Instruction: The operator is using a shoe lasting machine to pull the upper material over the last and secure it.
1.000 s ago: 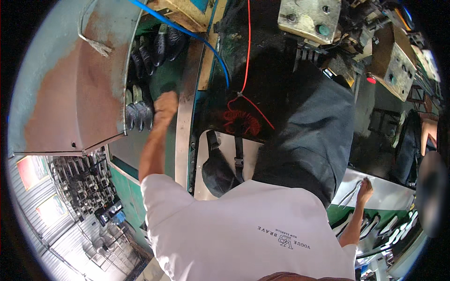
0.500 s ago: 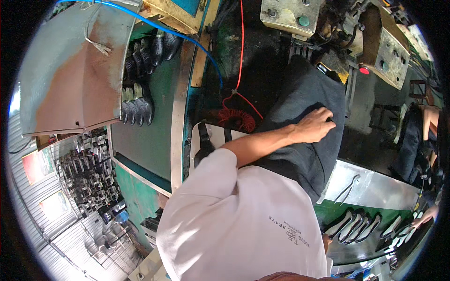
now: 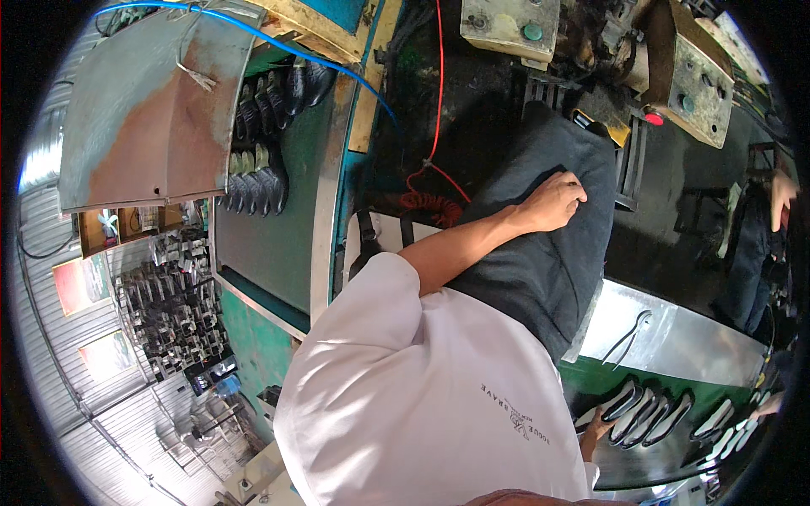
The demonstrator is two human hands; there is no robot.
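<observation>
My left hand [image 3: 553, 202] rests on my thigh, on the dark trouser leg [image 3: 540, 278]. Its fingers are curled in loosely, and I see nothing in them. At the lower right, partly hidden by my white shirt [image 3: 422, 405], my right hand [image 3: 596, 430] has its fingers closed at the near end of a black shoe with a pale middle [image 3: 623, 400]. That shoe is the leftmost of a row. Several similar shoes [image 3: 669, 420] lie beside it on the green-edged bench [image 3: 591, 377].
Pliers [image 3: 627, 339] lie on a metal strip [image 3: 700, 337] beyond the shoes. Machine control boxes [image 3: 510, 29] stand ahead. Black shoes [image 3: 257, 192] sit on a rack at left, under a rusty metal hood [image 3: 152, 126]. Another person's hand [image 3: 769, 405] is at far right.
My right hand has come further out from behind my shirt to the leftmost shoe, which has shifted slightly. My left hand stays on the thigh. The view has turned a little.
</observation>
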